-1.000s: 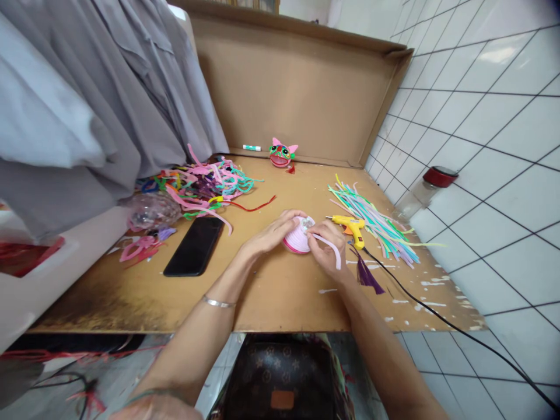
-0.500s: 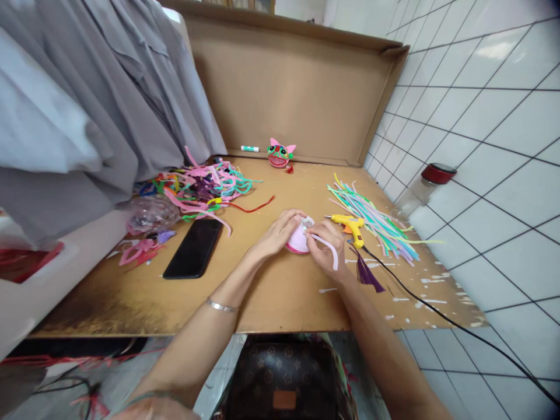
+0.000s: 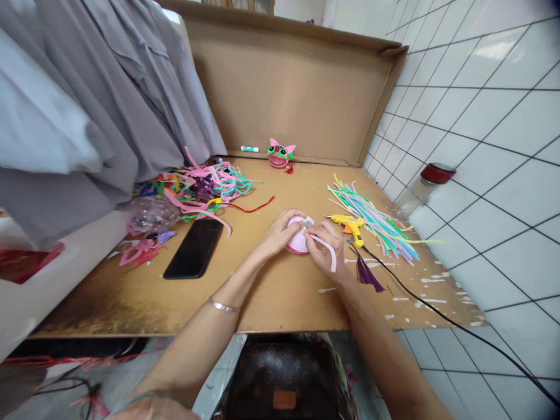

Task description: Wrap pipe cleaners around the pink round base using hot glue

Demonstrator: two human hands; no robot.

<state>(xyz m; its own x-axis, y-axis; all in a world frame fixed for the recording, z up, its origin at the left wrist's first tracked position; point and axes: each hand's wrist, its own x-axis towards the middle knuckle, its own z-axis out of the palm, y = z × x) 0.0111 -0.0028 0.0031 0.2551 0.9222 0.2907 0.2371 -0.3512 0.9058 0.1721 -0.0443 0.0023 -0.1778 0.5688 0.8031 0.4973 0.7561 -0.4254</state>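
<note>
Just above the table top, a small round craft piece (image 3: pixel 297 241) wound with pale pink pipe cleaner has a darker pink rim. My left hand (image 3: pixel 280 232) grips it from the left, its thumb lying across the top. Closed in a pinch at the piece's right side, my right hand (image 3: pixel 326 248) holds a pale pink pipe cleaner (image 3: pixel 331 252), whose loose end curves down over the fingers. The fingers partly hide where strip and piece meet. Right of this hand lies a yellow glue gun (image 3: pixel 351 226).
Loose pipe cleaners (image 3: pixel 376 219) lie at right, beside a purple tassel (image 3: pixel 368 274) and the glue gun's black cord (image 3: pixel 420 300). A black phone (image 3: pixel 192 249) and a tangled pipe-cleaner heap (image 3: pixel 210 184) are at left. An animal-face craft (image 3: pixel 280 153) stands by the cardboard wall (image 3: pixel 289 87).
My left thumb and fingers have shifted on the craft piece, showing more of its pink top. My right hand keeps its pinch, almost unmoved.
</note>
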